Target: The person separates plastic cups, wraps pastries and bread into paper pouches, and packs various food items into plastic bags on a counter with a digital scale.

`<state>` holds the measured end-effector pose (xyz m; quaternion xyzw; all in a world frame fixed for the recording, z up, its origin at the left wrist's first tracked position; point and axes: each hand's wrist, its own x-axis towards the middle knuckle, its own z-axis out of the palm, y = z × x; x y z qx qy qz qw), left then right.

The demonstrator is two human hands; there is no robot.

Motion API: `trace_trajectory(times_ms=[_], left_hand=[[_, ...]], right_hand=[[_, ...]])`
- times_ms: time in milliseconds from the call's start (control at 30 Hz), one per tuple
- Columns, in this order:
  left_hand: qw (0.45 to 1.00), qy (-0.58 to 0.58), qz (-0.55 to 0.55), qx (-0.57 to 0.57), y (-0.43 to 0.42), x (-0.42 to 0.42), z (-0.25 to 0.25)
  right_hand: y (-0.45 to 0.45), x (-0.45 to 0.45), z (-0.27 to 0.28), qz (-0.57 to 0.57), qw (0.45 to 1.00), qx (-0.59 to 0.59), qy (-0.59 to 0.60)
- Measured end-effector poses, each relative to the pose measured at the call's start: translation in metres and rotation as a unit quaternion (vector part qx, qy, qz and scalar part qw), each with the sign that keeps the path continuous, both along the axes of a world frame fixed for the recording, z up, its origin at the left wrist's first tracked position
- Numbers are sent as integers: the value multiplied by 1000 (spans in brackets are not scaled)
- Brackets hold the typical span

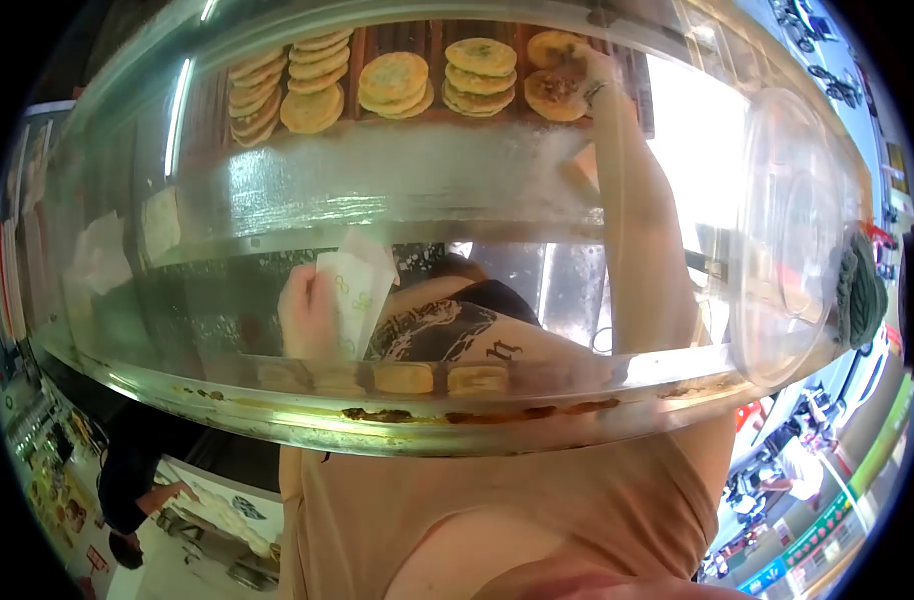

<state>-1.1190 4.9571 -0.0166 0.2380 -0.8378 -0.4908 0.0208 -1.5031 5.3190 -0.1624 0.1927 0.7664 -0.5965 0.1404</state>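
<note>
Left hand (302,312), fingers curled on paper bag (357,298); right hand (599,72), spread and grip too blurred to tell, at browned flatbread (551,97) near tray's (414,37) right edge, likely soft, greasy, best taken by rim.

Wht bag (355,318), prob. grn print (363,301), golden flatbreads (392,78)

Flatbreads (394,77) in 5 groups on a tray (402,38)

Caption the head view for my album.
Left hand holds printed paper; right hand is at the round flatbreads ending the row of stacks.
</note>
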Motion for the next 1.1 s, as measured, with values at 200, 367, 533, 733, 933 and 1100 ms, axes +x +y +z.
trace_trajectory(times_ms=[200,367,533,733,933,1100], left_hand=[[1000,-19,9,22,1,5,-10],[1000,-5,-6,1,-5,5,-17],[1000,-7,-15,19,-10,6,-23],[999,-6,-24,24,-7,5,-25],[999,12,-29,12,-4,3,-20],[999,10,-52,5,-5,-6,-16]], right_hand=[[32,4,-33,119,993,9,4],[48,-9,-84,-11,990,-107,-89],[55,-17,-87,113,986,-113,-39],[26,-14,-75,232,861,450,-50],[23,-12,-60,218,883,395,-132],[14,11,-20,315,876,333,-148]])
